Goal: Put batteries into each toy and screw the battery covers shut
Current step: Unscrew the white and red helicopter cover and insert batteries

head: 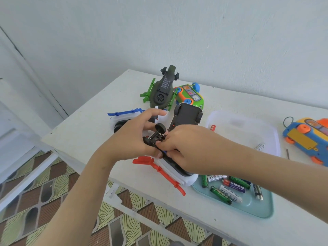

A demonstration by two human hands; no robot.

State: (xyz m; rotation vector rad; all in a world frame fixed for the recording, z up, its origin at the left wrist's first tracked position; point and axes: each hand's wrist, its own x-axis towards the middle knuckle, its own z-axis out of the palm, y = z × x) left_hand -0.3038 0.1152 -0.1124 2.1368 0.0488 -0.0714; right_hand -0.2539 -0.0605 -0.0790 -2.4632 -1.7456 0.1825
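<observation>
Head view: left hand (136, 137) and right hand (184, 148) both clutch one red-skid toy (186, 179) of six.

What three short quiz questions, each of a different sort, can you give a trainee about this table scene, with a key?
1. True or false: several batteries lie in the teal tray.
2. The left hand and right hand hold a white toy. Its rotor is: A red, B yellow, C black.
3. Which hand is nearer the tray?
Key: 1 true; 2 A; 3 the right hand.
</observation>
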